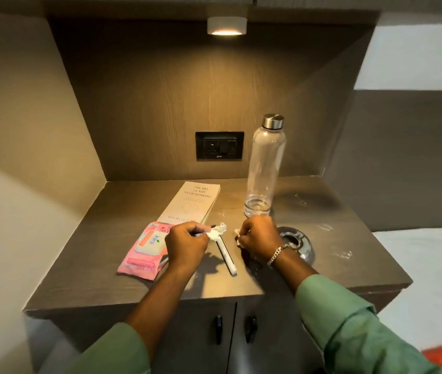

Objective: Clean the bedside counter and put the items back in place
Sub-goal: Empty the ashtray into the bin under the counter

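Head cam: a crumpled white scrap (218, 231) is pinched in the left hand (186, 242), grip clenched on it, just above the bench (84, 265). Another white bit is clutched in the right hand (259, 238), fist closed. A pen (226, 256) is seen lying btwn the hands. Wipes pack (147, 251) front left, book (191, 202) behind it, empty bottle (264, 168) upright w/ cap on.

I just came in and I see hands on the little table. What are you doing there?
A person is tidying a bedside counter. The left hand pinches a crumpled white scrap, and the right hand is closed on another white bit. A pen lies between them. A pink wipes pack, a book, a clear bottle and a shiny metal dish sit on the counter, with white smudges not yet wiped.
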Demonstrator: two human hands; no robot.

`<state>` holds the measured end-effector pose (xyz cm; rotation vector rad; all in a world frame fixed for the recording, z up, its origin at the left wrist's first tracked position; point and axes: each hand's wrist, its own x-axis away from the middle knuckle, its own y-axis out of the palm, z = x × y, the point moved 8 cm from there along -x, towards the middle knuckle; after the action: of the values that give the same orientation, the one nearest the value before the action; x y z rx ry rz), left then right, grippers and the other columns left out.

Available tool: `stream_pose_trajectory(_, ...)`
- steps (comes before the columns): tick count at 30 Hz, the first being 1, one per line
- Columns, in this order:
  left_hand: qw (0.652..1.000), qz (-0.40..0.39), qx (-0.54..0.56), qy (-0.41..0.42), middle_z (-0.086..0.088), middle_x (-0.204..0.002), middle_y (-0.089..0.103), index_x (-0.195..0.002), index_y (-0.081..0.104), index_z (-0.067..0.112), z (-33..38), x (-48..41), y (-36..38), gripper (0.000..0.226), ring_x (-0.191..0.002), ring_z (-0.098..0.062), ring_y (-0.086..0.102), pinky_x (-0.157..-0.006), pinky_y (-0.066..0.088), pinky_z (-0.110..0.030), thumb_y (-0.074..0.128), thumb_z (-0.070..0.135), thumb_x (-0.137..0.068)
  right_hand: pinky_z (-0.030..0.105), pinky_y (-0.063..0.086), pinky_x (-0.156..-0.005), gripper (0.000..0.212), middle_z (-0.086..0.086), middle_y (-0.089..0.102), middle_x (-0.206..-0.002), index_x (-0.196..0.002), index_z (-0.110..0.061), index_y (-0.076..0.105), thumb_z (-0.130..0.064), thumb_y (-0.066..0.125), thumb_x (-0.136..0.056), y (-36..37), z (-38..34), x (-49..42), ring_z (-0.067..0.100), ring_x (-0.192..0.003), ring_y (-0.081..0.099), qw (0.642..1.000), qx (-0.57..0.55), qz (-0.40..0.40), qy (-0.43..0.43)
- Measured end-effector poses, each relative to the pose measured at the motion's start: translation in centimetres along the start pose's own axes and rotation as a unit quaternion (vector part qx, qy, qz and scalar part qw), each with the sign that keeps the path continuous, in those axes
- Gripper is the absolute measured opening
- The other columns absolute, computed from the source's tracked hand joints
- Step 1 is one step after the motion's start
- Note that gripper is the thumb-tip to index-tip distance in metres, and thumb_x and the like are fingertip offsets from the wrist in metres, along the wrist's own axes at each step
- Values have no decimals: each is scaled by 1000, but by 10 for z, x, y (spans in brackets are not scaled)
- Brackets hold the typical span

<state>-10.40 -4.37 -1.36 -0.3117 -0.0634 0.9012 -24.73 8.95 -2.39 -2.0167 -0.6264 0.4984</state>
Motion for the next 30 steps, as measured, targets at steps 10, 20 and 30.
stream_pose_trajectory(10,940,-224,214,-139,-7,-65,72,-66,74,10,-37,169,82,19,-64,-18,66,-63,57,-27,77,-8,-65,34,61,-74,15,20,75,-89,-83,-6,73,6,76,-74,-24,69,222,20,-77,70,879,-449,110,117)
stream_pose_trajectory(20,872,-373,18,-315,-19,-86,73,-73,74,12,-170,350,222,20,-78,-29,68,-84,56,-41,68,-6,-69,25,54,-54,18,22,71,-79,-96,7,70,12,64,-80,105,255,425,19,-58,64,697,-492,173,493)
stream_pose_trajectory(30,821,-291,89,-483,-15,-90,60,-94,60,7,-265,361,259,22,-75,-24,60,-65,51,-31,50,-11,-85,32,45,-69,23,18,63,-96,-103,-5,68,-3,47,-91,180,340,466,29,-90,60,595,-512,78,614)
